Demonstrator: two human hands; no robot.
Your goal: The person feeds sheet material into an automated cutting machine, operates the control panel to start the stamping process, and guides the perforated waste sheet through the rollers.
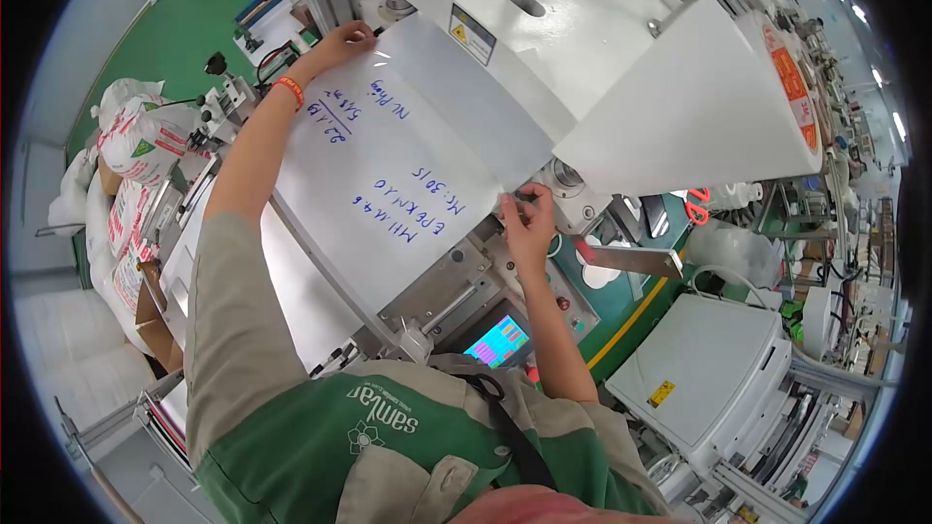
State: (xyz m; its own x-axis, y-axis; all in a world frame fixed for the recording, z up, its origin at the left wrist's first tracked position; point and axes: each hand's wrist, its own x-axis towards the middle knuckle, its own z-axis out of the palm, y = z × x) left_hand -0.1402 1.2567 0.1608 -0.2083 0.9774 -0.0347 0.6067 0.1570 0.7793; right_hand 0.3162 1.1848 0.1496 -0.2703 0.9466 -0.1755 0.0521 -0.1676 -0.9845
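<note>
A wide white sheet point(340, 204) with blue handwriting lies across the machine in front of me. At its far left corner, my left hand point(348, 45) has its fingers curled closed on the sheet's edge. The red band on that wrist rests close to the sheet's side. My right hand point(529, 223) pinches the opposite edge of the sheet between thumb and fingers, beside a metal roller end point(561, 175). Between the two hands, the sheet meets a smooth, greyish-white strip point(495, 126) below the machine's white panel.
A large white roll point(670, 107) hangs at the right. A lit touchscreen point(496, 342) sits near my body. Red scissors point(696, 206) lie beyond the right hand, near a projecting metal bar point(636, 259). Printed white sacks point(146, 141) stand at the left.
</note>
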